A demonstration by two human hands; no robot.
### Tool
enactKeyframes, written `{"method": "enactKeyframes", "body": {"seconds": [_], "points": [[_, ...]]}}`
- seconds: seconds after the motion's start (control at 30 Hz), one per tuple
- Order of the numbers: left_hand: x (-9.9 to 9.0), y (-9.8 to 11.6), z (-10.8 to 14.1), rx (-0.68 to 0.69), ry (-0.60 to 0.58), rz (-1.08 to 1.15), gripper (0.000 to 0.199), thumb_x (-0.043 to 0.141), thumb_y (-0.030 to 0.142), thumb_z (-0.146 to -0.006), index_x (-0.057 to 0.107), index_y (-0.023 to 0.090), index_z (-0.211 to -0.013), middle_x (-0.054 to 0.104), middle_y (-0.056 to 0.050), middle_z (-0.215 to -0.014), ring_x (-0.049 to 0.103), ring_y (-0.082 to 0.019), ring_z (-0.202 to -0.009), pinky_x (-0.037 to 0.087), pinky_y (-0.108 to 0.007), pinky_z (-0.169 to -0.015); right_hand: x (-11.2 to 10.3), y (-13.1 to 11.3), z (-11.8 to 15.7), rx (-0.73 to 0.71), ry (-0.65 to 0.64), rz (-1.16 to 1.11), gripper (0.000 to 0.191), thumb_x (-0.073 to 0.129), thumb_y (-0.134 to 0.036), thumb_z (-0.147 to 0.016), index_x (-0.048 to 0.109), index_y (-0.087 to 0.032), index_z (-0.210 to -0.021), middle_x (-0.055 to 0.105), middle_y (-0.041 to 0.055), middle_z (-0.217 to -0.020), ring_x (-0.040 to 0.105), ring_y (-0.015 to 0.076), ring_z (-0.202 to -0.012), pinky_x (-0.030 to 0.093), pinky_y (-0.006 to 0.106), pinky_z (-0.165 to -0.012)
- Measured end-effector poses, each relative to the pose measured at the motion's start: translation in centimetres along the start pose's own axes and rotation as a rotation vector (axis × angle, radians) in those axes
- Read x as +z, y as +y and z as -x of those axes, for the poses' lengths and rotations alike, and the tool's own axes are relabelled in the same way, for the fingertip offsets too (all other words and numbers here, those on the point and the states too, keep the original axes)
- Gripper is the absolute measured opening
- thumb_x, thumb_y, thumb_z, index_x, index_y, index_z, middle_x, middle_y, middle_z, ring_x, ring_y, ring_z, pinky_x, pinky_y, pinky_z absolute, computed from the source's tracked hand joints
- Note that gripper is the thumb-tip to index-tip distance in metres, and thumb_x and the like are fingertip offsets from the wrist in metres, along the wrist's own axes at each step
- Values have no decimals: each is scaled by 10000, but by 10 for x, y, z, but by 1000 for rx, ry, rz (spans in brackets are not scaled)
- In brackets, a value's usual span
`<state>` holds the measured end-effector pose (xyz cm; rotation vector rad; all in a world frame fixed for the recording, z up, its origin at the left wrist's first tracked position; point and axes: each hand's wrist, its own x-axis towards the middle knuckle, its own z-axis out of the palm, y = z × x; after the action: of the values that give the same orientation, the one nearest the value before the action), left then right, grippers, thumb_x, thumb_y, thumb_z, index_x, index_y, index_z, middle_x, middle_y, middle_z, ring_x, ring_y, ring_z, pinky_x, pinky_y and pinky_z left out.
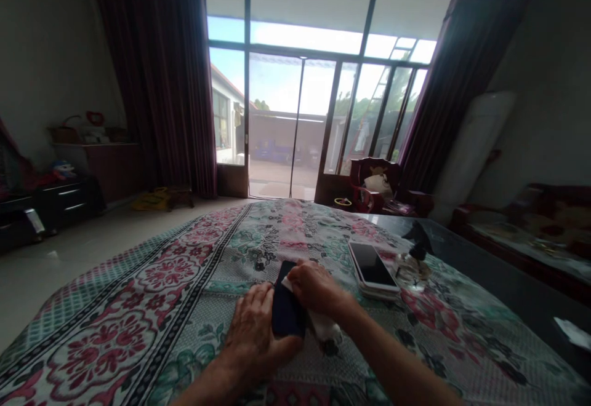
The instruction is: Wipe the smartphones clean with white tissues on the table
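A dark, flat phone (287, 314) lies on the patterned cloth in front of me. My left hand (256, 326) grips it along the left side, with the thumb across its lower end. Pressed to the phone's upper right part is my right hand (318, 289), closed on a white cloth (325, 326). Part of that cloth shows at the fingertips and more hangs below the palm. To the right of this hand, a white-framed phone (373, 266) with a dark screen rests on a pale stack. Beside it stands a clear glass bottle (413, 270) with a dark top.
The floral tablecloth (124, 332) covers the surface under my hands. Along the right runs a dark glossy tabletop (480, 270), with a white paper (575, 332) near its edge. Beyond are a wooden chair (376, 178), glass doors (290, 123) and dark curtains (157, 86).
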<state>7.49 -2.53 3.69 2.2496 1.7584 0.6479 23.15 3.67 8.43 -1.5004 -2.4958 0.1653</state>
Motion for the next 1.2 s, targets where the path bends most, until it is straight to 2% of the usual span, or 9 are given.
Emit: {"method": "enactKeyframes", "body": {"seconds": [0.13, 0.3, 0.43, 0.63, 0.73, 0.83, 0.93, 1.07, 1.2], "points": [[1, 2, 0, -34, 1, -26, 796, 585, 503, -633, 509, 90, -1309, 474, -164, -1412, 364, -332, -1335, 271, -432, -1117, -6, -7, 2, -58, -75, -1, 267, 552, -193, -777, 732, -277, -956, 668, 31, -933, 603, 169, -825, 399, 236, -711], [-4, 7, 0, -54, -3, -32, 806, 578, 526, -633, 512, 87, -1306, 460, -165, -1426, 346, -339, -1347, 253, -424, -1123, 2, 6, -8, 124, 81, 109, 330, 373, -201, -902, 700, -180, -933, 625, 120, -1027, 581, 214, -871, 403, 280, -704], [0, 9, 1, -73, 9, 1, 896, 585, 614, -620, 477, 76, -1329, 443, -183, -1433, 327, -365, -1353, 233, -465, -1126, 12, 1, -15, 64, 131, 141, 275, 415, -199, -887, 690, -198, -896, 622, 94, -1016, 564, 197, -887, 398, 261, -739], [9, 2, -1, -57, 62, -8, 785, 569, 544, -645, 489, 120, -1302, 472, -185, -1405, 361, -371, -1335, 274, -492, -1101, 2, -4, -7, -116, -40, -51, 269, 522, -151, -774, 730, -218, -930, 682, 49, -927, 601, 163, -817, 419, 233, -735], [7, 2, -2, -58, 80, -17, 746, 577, 506, -637, 502, 148, -1288, 486, -173, -1395, 387, -362, -1319, 295, -485, -1087, -8, 11, -3, -70, -157, -120, 333, 556, -104, -705, 740, -225, -955, 710, 19, -859, 617, 149, -773, 426, 216, -717], [3, 5, -1, -71, 66, -27, 769, 572, 475, -634, 488, 110, -1306, 470, -181, -1405, 380, -359, -1323, 293, -468, -1090, -11, 25, -3, 113, 6, -31, 253, 524, -152, -781, 741, -186, -906, 701, 62, -901, 624, 171, -808, 426, 242, -739], [0, 8, 0, -82, 44, -36, 804, 560, 472, -643, 462, 67, -1331, 457, -197, -1412, 370, -360, -1330, 283, -461, -1098, -7, 27, -4, 145, 96, 23, 255, 481, -185, -836, 732, -160, -871, 681, 101, -948, 620, 187, -836, 424, 266, -762], [0, 5, -2, -67, 27, -32, 800, 556, 457, -644, 466, 45, -1322, 446, -207, -1421, 352, -356, -1345, 264, -451, -1115, -8, 13, 1, 22, -37, -39, 246, 554, -134, -739, 743, -194, -883, 699, 66, -906, 614, 166, -800, 430, 245, -728], [1, 0, -4, -59, 24, -18, 714, 535, 429, -652, 496, 122, -1296, 472, -161, -1410, 363, -333, -1346, 284, -431, -1107, -17, 3, 6, -118, -244, -135, 352, 585, -89, -658, 752, -248, -924, 715, 2, -849, 610, 127, -737, 423, 198, -668]]}}
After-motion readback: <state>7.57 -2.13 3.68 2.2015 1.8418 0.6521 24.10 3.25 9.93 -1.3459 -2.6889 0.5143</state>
